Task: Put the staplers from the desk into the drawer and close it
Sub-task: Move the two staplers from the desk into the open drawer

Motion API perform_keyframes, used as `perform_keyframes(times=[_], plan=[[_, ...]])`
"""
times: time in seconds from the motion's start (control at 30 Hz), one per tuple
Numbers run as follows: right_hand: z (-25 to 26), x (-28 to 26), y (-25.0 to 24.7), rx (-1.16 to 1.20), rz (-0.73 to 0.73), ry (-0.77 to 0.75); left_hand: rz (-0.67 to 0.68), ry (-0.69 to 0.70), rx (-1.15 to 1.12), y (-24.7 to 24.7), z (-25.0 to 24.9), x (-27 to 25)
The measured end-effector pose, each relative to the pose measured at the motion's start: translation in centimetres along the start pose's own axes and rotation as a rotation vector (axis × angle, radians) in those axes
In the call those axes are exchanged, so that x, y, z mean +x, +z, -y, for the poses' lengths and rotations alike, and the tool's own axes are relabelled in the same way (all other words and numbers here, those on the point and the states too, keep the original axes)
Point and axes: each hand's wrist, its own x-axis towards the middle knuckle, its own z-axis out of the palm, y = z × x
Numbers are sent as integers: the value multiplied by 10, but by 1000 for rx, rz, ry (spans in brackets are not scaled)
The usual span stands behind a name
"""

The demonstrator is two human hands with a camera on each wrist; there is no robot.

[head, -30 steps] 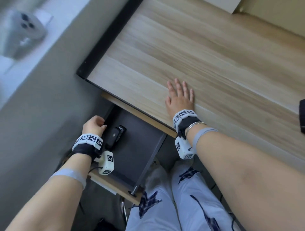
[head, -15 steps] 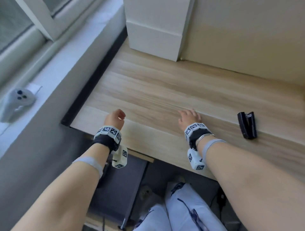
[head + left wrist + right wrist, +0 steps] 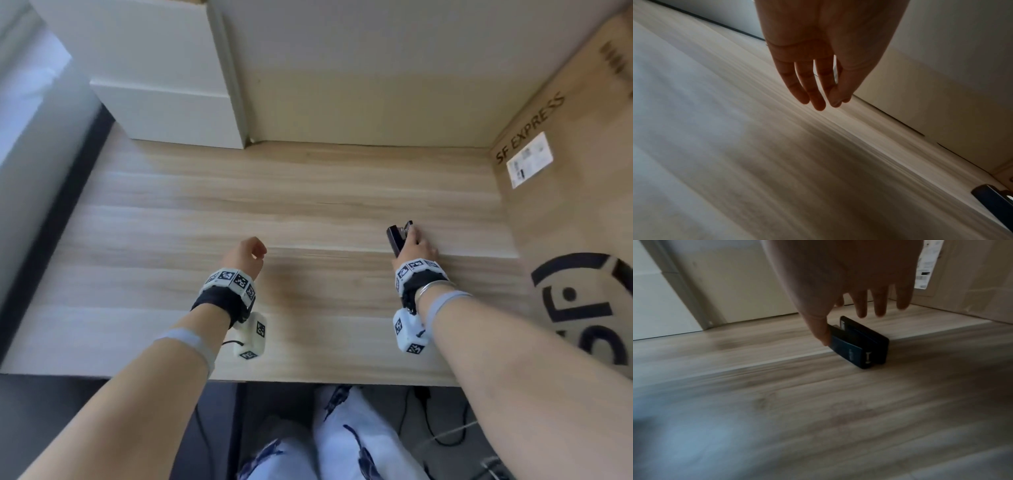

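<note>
Now right hand (image 3: 842, 293) spread over stapler (image 3: 859, 344) on tabletop (image 3: 308, 212), thumb touching, not gripped; left hand (image 3: 245, 255) loose, empty; next: pinch, lift.

A dark navy stapler (image 3: 859, 344) on a pale wood-grain desk (image 3: 274, 212), beside a brown black-printed cardboard box (image 3: 575, 212).

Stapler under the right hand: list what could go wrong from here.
1. The right hand has only its thumb against the black stapler; the fingers hang above it, not closed. Lifting now could let it slip back onto the wooden desk.
2. The stapler rests on its side, jaws apart; a squeeze might snap it shut or fire a staple.
3. The drawer is out of view in every picture, and the left hand hovers idle, so the carry may need a fresh look down.
</note>
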Motion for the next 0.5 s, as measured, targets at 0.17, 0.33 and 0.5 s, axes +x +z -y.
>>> perform_keyframes(times=[0.17,0.33,0.5], plan=[[-6,17,5,119,90,97,72,-23,75,15,-19,2],[2,19,0,128,107,75,106,-22,74,20,-19,1],[36,-2,-2,145,106,-123,183,-68,16,20,-32,-4]])
